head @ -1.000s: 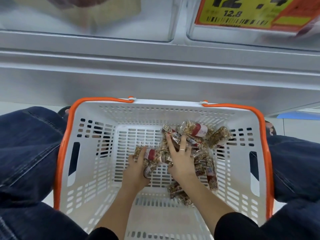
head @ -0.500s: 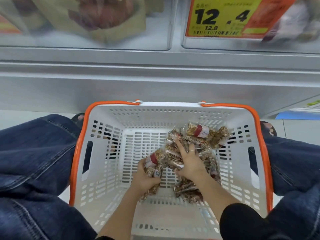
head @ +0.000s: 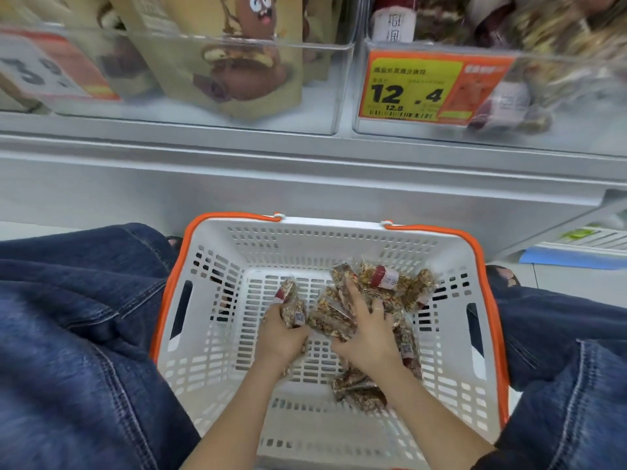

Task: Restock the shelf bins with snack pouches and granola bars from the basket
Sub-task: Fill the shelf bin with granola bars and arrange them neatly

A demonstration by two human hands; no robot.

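1. The left hand (head: 283,337) is wrapping its fingers (head: 271,312) narrowly round a small bundle of granola bars (head: 291,305), which are standing up past the knuckles; gripping them by the lower ends is probably keeping several bars together for one trip.
2. The right hand (head: 368,337) is lying spread over the main heap of bars (head: 390,290), fingers wide and pressing down; bars are poking out beyond its fingertips and under the palm. Whether it is actually gripping any I cannot tell; it seems to be raking them together.
3. The basket (head: 217,239) is sitting between the person's knees, so both hands are reaching straight down into it.
4. Beyond the fingertips, the clear bin (head: 593,137) with the yellow price tag (head: 412,88) is holding similar bars, likely their destination. The neighbouring bin (head: 336,96) is holding the snack pouches (head: 237,62).
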